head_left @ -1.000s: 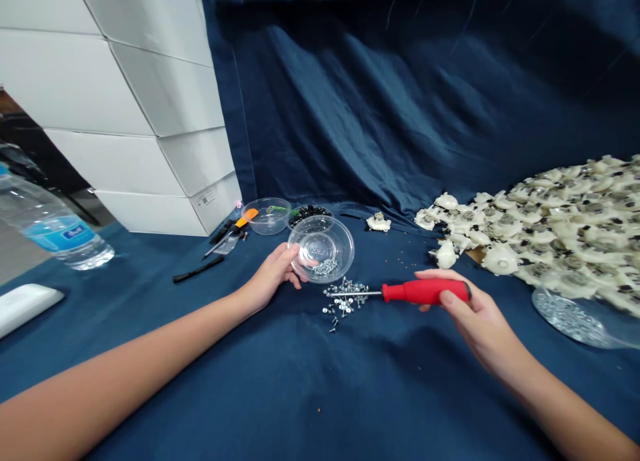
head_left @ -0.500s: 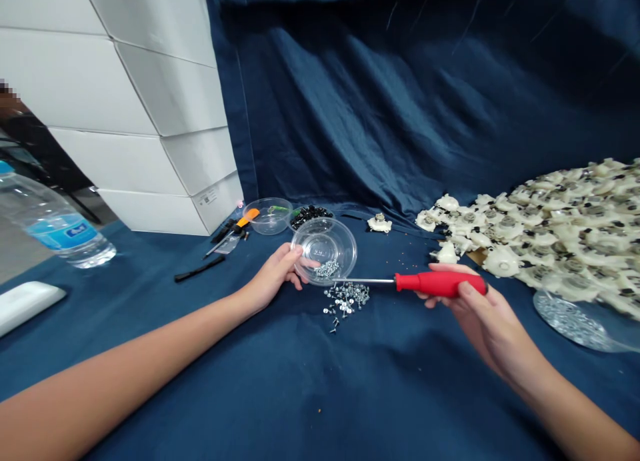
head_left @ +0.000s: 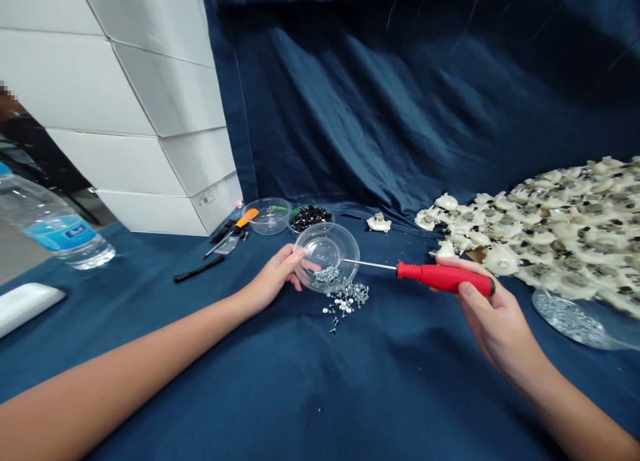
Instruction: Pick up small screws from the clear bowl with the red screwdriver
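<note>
Around the clear plastic bowl (head_left: 334, 246), held tilted over the blue cloth of the bench (head_left: 400, 388), both hands are busy. The left hand (head_left: 275, 273) holds this bowl from its near side, with the fingers (head_left: 300, 253) clamped on the rim and reaching a little inside. A small group of silver screws (head_left: 327, 274) lies in the bottom of the bowl. The right hand (head_left: 487, 308) grips a red-handled screwdriver (head_left: 445, 278) with the fingers closed around the handle, and the thin metal shaft points to the left, its tip just beside the bowl's rim.

Just below the bowl, loose screws (head_left: 347, 298) lie scattered on the cloth. Behind the bowl are a second clear bowl (head_left: 267, 216), a bowl of small black pieces (head_left: 310, 218), and an orange-handled screwdriver (head_left: 245, 218). To the right of the bowl, well apart, there is a large heap of cream plastic parts (head_left: 565, 234), and a clear dish of screws (head_left: 570, 320) sits in front of the heap. To the left, well apart, lie a water bottle (head_left: 50, 224) and a stack of white boxes (head_left: 135, 108), and a dark blue cloth (head_left: 400, 94) hangs behind everything.
</note>
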Available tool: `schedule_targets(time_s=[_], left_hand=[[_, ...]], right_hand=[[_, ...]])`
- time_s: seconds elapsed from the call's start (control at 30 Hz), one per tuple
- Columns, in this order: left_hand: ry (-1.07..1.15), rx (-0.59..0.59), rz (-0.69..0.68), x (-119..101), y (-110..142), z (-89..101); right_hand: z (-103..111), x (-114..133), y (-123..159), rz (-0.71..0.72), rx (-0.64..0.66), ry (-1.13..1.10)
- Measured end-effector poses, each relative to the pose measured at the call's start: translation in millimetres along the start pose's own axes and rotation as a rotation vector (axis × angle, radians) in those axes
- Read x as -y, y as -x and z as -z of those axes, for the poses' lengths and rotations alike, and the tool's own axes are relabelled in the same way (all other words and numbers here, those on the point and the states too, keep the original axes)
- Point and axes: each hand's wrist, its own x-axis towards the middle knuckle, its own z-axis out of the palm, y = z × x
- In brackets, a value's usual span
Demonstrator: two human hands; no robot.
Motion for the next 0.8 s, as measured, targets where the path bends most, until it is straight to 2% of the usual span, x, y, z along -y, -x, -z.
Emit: schedule_targets(time_s=[0.2, 0.37, 0.5, 0.63, 0.8], left_hand=[[0.041, -0.046, 0.006, -2.3, -0.2, -2.7], [0.060, -0.045, -0.004, -1.4, -0.2, -2.1], [0.063, -0.041, 0.005, 0.1, -1.0, -1.1], [0.052, -0.037, 0.003, 0.8, -1.7, -1.2], [0.014, -0.011, -0.007, -2.7, 0.5, -3.3]], right_hand=[[-2.5, 13.1, -0.3, -0.117, 0.014, -0.005], [-1.3, 2.9, -12.5, -0.294, -0.009, -0.070], [0.7, -5.1, -18.5, -0.378, -0.040, -0.166], [2.7, -2.6, -17.9, -0.394, -0.042, -0.251], [-2.5, 12.0, -13.6, -0.330, 0.008, -0.364]])
